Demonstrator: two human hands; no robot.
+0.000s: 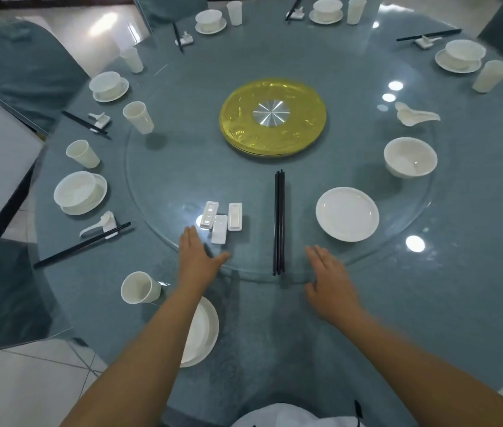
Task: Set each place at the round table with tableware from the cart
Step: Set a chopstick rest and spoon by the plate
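Note:
My left hand [197, 260] lies flat with straight fingers on the near rim of the glass turntable [163, 167], just below three white chopstick rests [220, 221]. My right hand [330, 278] rests open at the turntable's near edge, right of a bundle of black chopsticks [278, 223]. Also on the turntable are a white plate [347, 214], a white bowl [410, 157], white spoons [415, 115] and a white cup [138, 117]. At my own place a plate [204, 331] lies partly under my left forearm, with a cup [139, 287] to its left.
A yellow disc with a metal hub [272, 115] sits at the table's centre. Set places with bowl, saucer, cup and chopsticks ring the left [80, 192] and far edges [326, 10]. Grey-covered chairs [25, 66] stand around the table.

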